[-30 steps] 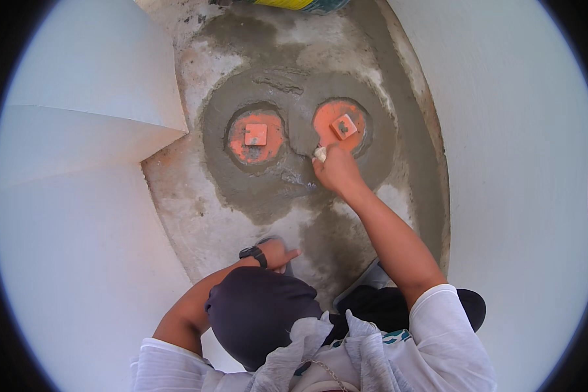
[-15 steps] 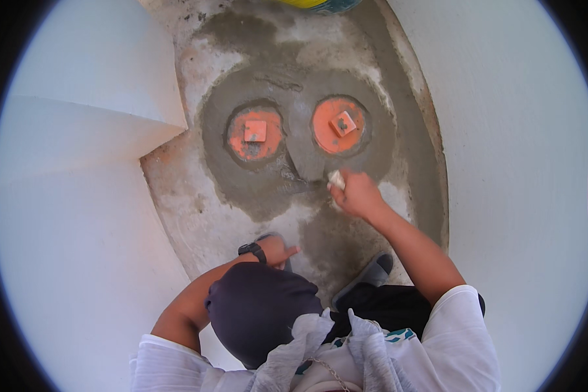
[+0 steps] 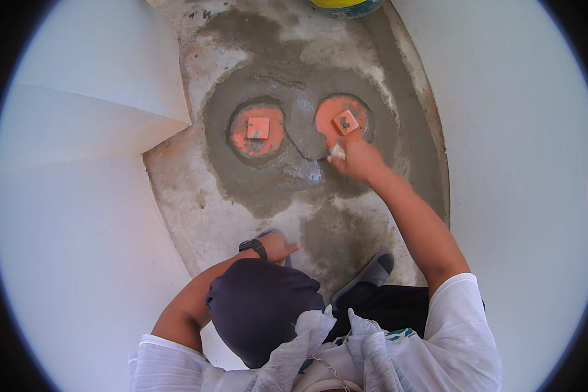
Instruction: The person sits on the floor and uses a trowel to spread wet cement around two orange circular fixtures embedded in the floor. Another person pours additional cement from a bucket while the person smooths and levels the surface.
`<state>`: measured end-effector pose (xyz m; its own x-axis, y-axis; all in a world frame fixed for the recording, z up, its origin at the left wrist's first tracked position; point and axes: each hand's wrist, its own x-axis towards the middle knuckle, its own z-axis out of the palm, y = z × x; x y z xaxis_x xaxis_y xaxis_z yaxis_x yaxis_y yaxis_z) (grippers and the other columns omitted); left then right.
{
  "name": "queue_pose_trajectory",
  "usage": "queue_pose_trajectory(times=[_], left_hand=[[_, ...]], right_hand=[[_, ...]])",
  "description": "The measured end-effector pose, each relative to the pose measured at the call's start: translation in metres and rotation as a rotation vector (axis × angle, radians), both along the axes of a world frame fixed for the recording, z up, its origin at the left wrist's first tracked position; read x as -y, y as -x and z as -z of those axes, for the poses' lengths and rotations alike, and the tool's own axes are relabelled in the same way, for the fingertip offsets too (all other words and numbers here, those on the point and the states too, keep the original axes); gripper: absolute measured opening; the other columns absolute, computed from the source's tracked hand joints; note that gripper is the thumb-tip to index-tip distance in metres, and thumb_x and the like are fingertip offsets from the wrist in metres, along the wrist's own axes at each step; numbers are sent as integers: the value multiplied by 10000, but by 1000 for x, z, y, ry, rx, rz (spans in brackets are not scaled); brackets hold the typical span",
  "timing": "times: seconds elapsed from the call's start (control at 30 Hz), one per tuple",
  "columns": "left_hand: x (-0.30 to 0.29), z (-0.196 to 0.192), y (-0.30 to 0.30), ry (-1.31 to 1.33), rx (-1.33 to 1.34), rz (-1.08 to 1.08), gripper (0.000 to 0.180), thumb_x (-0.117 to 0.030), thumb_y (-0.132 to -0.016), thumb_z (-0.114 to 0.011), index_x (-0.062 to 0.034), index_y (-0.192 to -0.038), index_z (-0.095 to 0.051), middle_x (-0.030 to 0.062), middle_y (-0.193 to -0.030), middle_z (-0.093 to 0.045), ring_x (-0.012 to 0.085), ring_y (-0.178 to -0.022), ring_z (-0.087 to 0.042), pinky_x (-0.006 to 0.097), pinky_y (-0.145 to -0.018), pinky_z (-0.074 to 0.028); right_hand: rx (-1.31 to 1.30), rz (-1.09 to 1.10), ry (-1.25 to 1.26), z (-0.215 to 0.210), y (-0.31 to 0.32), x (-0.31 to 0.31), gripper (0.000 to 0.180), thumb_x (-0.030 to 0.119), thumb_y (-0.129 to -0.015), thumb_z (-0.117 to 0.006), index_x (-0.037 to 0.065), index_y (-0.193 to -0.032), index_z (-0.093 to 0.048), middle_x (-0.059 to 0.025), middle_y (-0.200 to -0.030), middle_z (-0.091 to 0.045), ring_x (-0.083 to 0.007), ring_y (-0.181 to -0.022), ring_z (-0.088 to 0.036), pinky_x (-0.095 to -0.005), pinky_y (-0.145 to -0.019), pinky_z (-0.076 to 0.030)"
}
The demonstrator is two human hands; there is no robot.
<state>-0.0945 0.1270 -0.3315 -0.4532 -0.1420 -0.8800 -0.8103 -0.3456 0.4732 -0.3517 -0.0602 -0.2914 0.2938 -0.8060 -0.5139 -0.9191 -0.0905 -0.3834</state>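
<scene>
While the right hand (image 3: 359, 159) reaches over grey mortar (image 3: 242, 186), its grip pinching a pale piece (image 3: 337, 151) at the lower rim of the right orange disc (image 3: 328, 117), light, even strokes would likely leave the smoothest surface and spare that edge. Much of the piece is lost inside the hand; a dark cap (image 3: 261, 307) blocks part of the left hand (image 3: 276, 246), whose grip cannot be judged, and the top edge crops a container (image 3: 349, 8).

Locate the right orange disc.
In the head view, the right orange disc lies above and right of centre, ringed by grey mortar, its lower edge partly hidden by the right hand.
</scene>
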Motion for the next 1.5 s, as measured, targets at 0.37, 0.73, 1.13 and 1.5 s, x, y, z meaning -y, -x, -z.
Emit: queue_pose_trajectory(times=[0.37,0.73,1.13,1.5], left_hand=[[4,-7,4,-29,57,25,735,-600,-1004,-454,-83,-577,-755,83,-584,-686,256,-639,-702,366,-772,-540],[-2,3,2,54,37,31,719,-603,-997,-473,-88,-577,-747,100,-604,-686,284,-655,-698,380,-782,-535],[-20,29,-4,223,-1,70,742,-635,-1005,-445,-93,-606,-759,65,-573,-678,241,-623,-694,373,-722,-534],[-22,23,-3,245,23,31,724,-620,-1000,-460,-92,-604,-757,103,-622,-696,290,-676,-706,397,-761,-537]], right_hand=[[-7,-129,-10,-7,23,-69,335,336,-878,-704,21,-977,-648,-209,-879,-714,-413,-849,-701,-505,-754,-561],[24,22,55,-7,40,-79,364,358,-899,-707,12,-929,-597,-245,-794,-674,-451,-798,-667,-535,-704,-533],[-19,-121,-55,-13,46,-137,382,369,-927,-677,2,-996,-593,-232,-896,-693,-436,-815,-695,-511,-721,-562],[21,-88,67,5,-21,-118,410,389,-922,-682,-3,-1022,-612,-248,-924,-696,-445,-817,-700,-508,-718,-569]])
